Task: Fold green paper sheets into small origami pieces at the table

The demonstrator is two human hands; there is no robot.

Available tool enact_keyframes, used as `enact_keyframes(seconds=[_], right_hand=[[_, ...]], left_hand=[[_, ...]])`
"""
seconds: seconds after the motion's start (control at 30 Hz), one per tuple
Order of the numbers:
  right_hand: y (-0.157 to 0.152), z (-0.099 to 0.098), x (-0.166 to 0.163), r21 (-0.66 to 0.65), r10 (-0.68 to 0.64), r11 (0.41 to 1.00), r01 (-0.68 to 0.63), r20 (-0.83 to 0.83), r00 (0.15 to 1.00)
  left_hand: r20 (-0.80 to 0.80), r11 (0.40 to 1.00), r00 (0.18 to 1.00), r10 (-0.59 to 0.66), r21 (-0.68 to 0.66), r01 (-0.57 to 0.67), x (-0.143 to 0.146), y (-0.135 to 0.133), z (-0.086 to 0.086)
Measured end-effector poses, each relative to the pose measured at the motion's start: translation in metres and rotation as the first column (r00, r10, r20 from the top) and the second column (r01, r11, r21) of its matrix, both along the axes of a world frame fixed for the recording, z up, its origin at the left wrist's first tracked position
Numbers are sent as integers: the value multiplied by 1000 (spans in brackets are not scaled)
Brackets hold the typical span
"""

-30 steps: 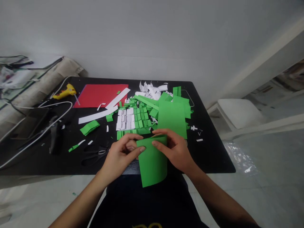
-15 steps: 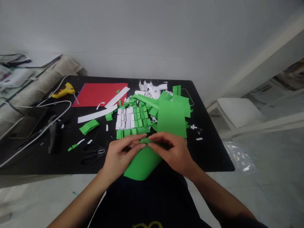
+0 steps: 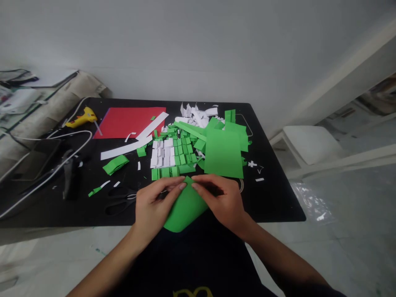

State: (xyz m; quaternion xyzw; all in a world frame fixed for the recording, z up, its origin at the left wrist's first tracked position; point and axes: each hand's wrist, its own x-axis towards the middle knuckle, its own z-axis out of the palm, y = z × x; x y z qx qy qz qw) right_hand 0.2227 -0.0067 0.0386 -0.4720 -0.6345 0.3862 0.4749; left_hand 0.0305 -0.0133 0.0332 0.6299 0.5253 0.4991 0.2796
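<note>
Between my two hands a green sheet of paper [image 3: 185, 212] is held at its top corner, its lower part curving down past the table's front edge. My left hand [image 3: 156, 200] pinches the corner with thumb and forefinger. Close beside it, my right hand [image 3: 221, 198] grips the same sheet from the other side, fingertips a short gap apart. Just beyond my hands lie rows of folded white paper pieces [image 3: 162, 153] and folded green paper pieces [image 3: 184, 152]. A flat green sheet [image 3: 224, 154] rests on the pile behind my right hand.
Scissors [image 3: 122, 200] lie left of my left hand. A yellow glue gun [image 3: 83, 117] and white cable [image 3: 74, 152] are at the left. Red paper [image 3: 131, 121], white strips [image 3: 126, 148] and white scraps [image 3: 198, 115] lie farther back. A white stool [image 3: 309, 142] stands right of the black table [image 3: 272, 198].
The fingertips have shifted slightly on the corner of the green sheet, and its pointed tip now shows between them. My hands have moved a little to the left.
</note>
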Motion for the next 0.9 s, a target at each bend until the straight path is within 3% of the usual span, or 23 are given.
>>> enact_keyframes(seconds=[0.3, 0.5, 0.9], right_hand=[[-1, 1, -3, 92, -21, 996, 17, 40, 999], [-3, 3, -3, 157, -36, 987, 31, 33, 999], [-3, 5, -5, 156, -56, 986, 53, 10, 998]], left_hand=[[-38, 994, 999, 18, 104, -14, -1, -3, -3], [-81, 979, 996, -47, 196, 63, -2, -1, -3], [-123, 954, 989, -81, 279, 113, 0, -3, -4]])
